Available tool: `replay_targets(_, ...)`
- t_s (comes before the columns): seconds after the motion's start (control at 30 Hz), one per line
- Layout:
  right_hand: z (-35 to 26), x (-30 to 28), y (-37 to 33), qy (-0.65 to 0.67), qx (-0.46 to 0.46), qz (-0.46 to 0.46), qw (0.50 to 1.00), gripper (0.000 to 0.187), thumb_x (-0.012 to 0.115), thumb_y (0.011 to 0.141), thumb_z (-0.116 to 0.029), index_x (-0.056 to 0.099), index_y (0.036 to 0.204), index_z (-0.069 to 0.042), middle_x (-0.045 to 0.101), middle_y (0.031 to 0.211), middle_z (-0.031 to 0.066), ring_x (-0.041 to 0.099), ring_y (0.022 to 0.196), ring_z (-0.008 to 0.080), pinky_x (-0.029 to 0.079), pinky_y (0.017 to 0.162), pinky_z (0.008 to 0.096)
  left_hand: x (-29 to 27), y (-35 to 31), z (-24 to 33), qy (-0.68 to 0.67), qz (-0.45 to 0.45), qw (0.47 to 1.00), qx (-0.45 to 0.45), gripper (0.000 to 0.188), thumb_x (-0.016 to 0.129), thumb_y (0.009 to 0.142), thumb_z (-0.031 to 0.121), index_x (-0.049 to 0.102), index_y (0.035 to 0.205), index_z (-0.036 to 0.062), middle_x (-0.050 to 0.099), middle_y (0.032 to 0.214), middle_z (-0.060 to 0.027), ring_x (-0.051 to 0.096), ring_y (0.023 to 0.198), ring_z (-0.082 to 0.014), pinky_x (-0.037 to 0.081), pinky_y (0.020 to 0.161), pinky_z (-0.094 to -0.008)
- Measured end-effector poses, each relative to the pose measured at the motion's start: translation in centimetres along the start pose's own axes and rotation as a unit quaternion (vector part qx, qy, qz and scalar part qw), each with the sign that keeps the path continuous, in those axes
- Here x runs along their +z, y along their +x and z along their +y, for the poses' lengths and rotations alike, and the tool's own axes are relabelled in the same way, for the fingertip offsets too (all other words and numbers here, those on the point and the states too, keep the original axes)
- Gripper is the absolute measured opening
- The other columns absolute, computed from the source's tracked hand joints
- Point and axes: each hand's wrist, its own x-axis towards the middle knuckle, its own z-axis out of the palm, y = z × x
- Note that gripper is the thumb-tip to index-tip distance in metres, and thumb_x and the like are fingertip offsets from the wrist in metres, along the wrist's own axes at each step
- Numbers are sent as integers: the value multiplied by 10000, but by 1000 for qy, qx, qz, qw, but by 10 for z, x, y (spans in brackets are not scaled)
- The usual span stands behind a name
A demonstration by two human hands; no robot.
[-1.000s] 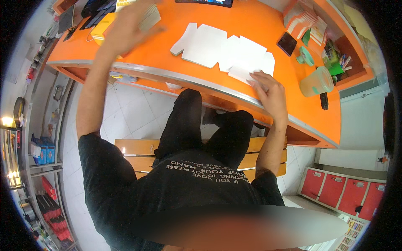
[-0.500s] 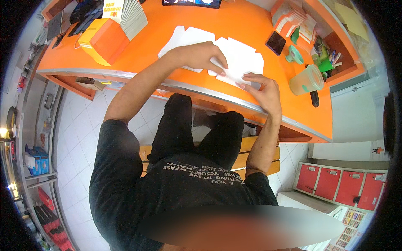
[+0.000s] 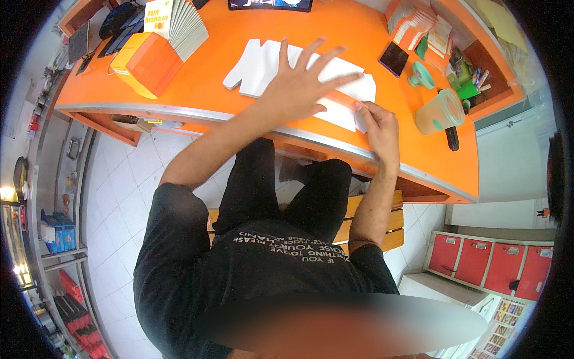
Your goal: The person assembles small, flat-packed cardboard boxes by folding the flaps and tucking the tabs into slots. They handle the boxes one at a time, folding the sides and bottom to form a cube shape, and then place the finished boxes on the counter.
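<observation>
My left hand [image 3: 297,85] is open, its fingers spread wide over flat white cut-out card blanks [image 3: 254,79] on the orange desk. At its right, my right hand [image 3: 381,127] pinches the right end of a white card blank [image 3: 341,113] close to the desk's front edge. An orange strip shows across that blank; I cannot tell whether it is its folded-over side or the desk. Part of the white card lies hidden under my left hand and forearm.
An orange box block [image 3: 146,63] and a fan of folded cards [image 3: 186,30] stand at the far left. On the right are a phone [image 3: 393,58], a green lid-like funnel [image 3: 421,75], a translucent cup [image 3: 439,112] and a shelf of stacked packs [image 3: 412,24]. A metal strip [image 3: 209,112] edges the desk.
My left hand has opened from a bent-finger hold and spread flat over the card. My right hand has stayed near the card's right end, now pinching it. An orange strip has appeared across the white.
</observation>
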Motion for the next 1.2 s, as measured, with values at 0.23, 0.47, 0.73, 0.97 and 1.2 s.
replay_targets(0.23,-10,30,-24,-10,-279,308,910,164,631,918,-84,757,1010,-33,735,1008,124,686,1014,307,502,900,399,-11,-60,61,-332,19,938,-93,839,868,700,417,506,1372,66,575,1302,-122,531,1259,-298,375,1094,-429)
replay_targets(0.47,-50,68,-90,-35,-373,85,923,211,733,814,-106,771,1022,-99,713,1109,71,621,1210,308,470,990,478,-20,-118,83,-683,77,612,-391,581,785,864,251,511,1302,-14,621,1210,-111,583,1142,-209,475,967,-386)
replay_targets(0.73,-56,54,-98,42,-252,311,915,497,908,669,-358,753,1032,-57,556,1373,186,427,1355,395,343,1104,512,-19,-147,71,-644,102,615,-444,240,596,965,45,589,1190,-39,658,1106,-73,620,997,-155,500,860,-305)
replay_targets(0.97,-59,49,-95,82,-284,225,928,214,771,757,36,695,957,37,706,963,185,714,896,330,523,917,451,-25,-163,59,-530,104,733,-414,249,595,967,132,606,1167,-16,649,1095,-90,594,1049,-152,481,869,-326)
replay_targets(1.2,-74,62,-91,80,-430,164,884,183,800,712,-46,727,875,-82,696,1029,119,692,1060,371,585,820,486,-65,-149,82,-676,235,601,-357,345,525,981,152,539,1262,-46,612,1203,-127,574,1131,-192,467,948,-344)
